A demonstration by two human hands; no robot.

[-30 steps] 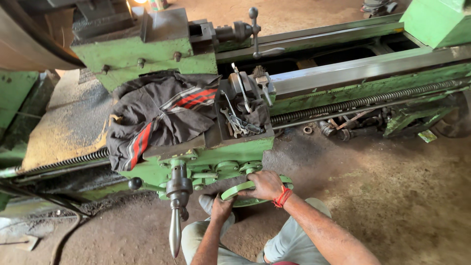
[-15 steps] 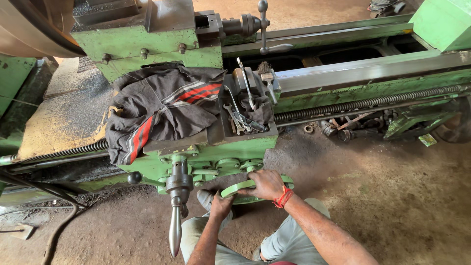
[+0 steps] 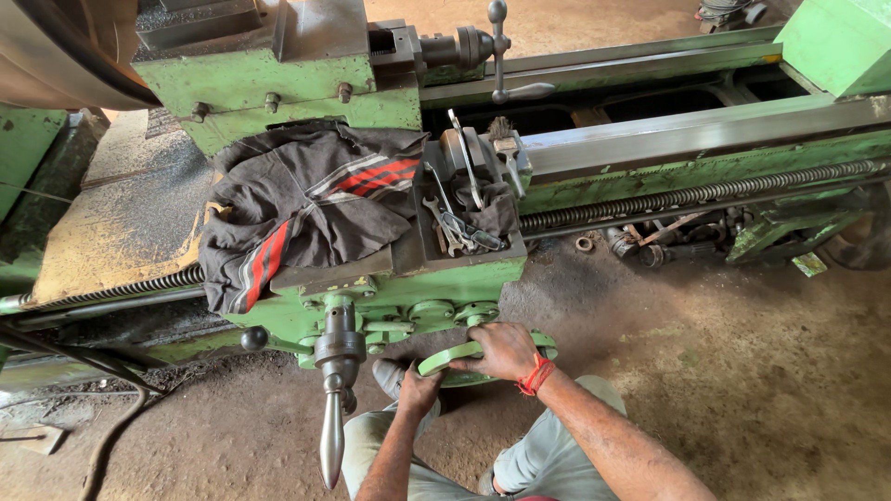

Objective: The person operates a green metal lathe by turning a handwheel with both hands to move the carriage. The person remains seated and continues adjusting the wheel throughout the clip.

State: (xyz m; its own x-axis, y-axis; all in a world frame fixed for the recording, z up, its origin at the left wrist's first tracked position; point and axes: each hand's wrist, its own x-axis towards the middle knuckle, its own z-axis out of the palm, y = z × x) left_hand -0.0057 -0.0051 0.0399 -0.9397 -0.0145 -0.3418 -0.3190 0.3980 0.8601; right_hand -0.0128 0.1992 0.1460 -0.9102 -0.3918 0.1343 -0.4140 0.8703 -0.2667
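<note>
Low on the front of the green lathe carriage (image 3: 408,288) sits a green handwheel (image 3: 464,357), and both of the person's hands are on it. The right hand (image 3: 501,351) lies over the top of the rim, fingers curled round it in a firm grip; a red band (image 3: 536,376) circles that wrist. The left hand (image 3: 419,390) is closed on the wheel's lower left edge, gripping from below.

Just to the left of the wheel a long, polished metal lever (image 3: 332,408) hangs down from the carriage front, with a small black ball knob (image 3: 252,339) beside it. Below the hands the person's knees in pale trousers (image 3: 390,455) show, and a dark shoe (image 3: 388,374) rests on the dirt floor (image 3: 724,371).

On top of the carriage a dark cloth with red and white stripes (image 3: 306,199) is draped, hanging over the near edge. To its right a shallow tray (image 3: 422,255) in the carriage holds several spanners (image 3: 455,227), lying jumbled together.

Behind them runs the lathe bed (image 3: 696,130), with a threaded lead screw (image 3: 696,197) along its front. A handle with round ends (image 3: 501,51) stands upright at the back. A black cable (image 3: 111,436) trails over the floor at the left.
</note>
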